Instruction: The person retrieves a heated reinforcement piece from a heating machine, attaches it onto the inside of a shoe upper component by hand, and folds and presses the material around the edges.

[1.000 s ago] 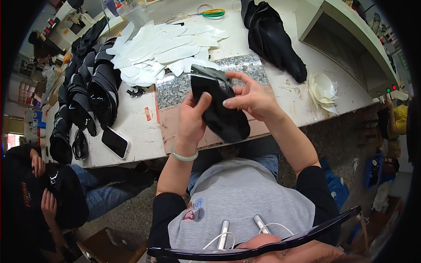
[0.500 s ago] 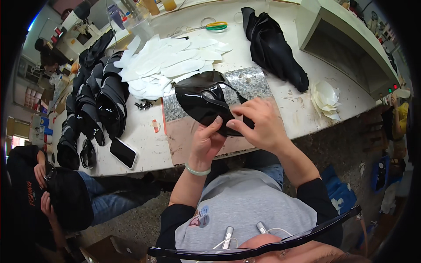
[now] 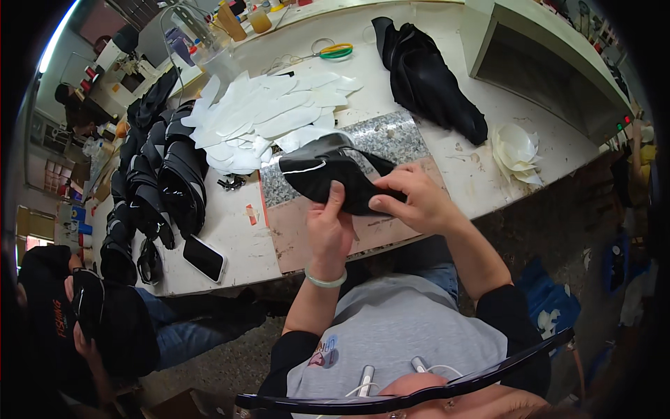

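Over the table's near edge I hold a black shoe upper [image 3: 315, 178], glossy in places, with a slot-like opening and a strap at its far right. My left hand [image 3: 329, 236] grips its lower edge, thumb on top and fingers hidden underneath. On the right end my right hand [image 3: 417, 201] pinches the edge between thumb and fingers. Beneath it lie a speckled stone slab [image 3: 398, 133] and a pinkish board [image 3: 293, 244]. Just beyond is a spread pile of white cut pieces [image 3: 272, 105].
Stacked black uppers [image 3: 183, 188] and a phone [image 3: 204, 260] are at the left. Scissors [image 3: 335, 52], a black fabric bundle [image 3: 433, 84], white curled pieces [image 3: 516, 152] and a box-shaped machine [image 3: 551, 77] stand farther off. A seated co-worker [image 3: 84, 307] is at lower left.
The upper has been tilted, so its surface looks less shiny and a pale edge line shows. My right hand has moved slightly down and closed on its right end.
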`<action>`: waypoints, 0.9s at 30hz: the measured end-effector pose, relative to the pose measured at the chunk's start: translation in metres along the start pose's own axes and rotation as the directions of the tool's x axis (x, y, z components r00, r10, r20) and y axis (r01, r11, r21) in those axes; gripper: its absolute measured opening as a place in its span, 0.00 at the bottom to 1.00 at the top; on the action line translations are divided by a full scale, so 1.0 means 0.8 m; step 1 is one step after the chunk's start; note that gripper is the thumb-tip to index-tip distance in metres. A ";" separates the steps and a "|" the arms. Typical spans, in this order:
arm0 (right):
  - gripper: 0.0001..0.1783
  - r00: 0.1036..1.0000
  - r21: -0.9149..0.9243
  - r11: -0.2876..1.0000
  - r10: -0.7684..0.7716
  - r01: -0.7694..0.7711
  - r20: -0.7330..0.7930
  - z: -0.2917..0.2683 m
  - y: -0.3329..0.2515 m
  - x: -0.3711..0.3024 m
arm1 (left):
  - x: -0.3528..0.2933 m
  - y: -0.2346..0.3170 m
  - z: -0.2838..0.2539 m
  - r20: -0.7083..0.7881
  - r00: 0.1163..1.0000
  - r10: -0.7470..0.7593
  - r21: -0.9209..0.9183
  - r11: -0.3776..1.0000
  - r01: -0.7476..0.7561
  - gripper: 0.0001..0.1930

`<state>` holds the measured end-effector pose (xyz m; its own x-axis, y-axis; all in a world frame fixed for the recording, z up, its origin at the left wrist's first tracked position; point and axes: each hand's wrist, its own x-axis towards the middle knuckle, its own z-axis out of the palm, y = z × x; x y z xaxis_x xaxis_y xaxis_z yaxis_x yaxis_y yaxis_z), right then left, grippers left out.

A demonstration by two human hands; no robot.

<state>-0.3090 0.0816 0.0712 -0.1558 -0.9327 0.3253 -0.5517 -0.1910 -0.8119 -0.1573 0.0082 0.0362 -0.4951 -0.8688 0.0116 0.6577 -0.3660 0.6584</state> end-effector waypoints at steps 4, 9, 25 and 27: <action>0.12 0.999 -0.068 0.998 -0.021 0.018 -0.040 -0.010 0.008 0.001 | -0.013 -0.005 0.011 0.105 0.992 -0.073 0.331 0.943 0.034 0.10; 0.11 0.967 0.419 0.875 0.181 -0.241 0.178 -0.028 -0.004 0.010 | -0.002 0.016 0.023 0.123 0.989 0.076 0.294 0.950 -0.109 0.10; 0.12 0.965 0.609 0.751 0.149 -0.253 0.217 -0.024 -0.008 0.024 | -0.006 0.028 0.002 0.327 0.944 -0.051 0.211 0.977 -0.020 0.16; 0.12 0.931 0.703 0.621 0.132 -0.346 0.341 -0.023 -0.006 0.021 | -0.012 0.027 -0.010 0.340 0.940 -0.033 0.295 0.953 -0.074 0.17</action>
<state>-0.3238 0.0721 0.0894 0.0613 -0.9977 0.0304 0.2874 -0.0115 -0.9577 -0.1336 0.0058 0.0443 -0.6799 -0.6912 0.2452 0.4953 -0.1862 0.8485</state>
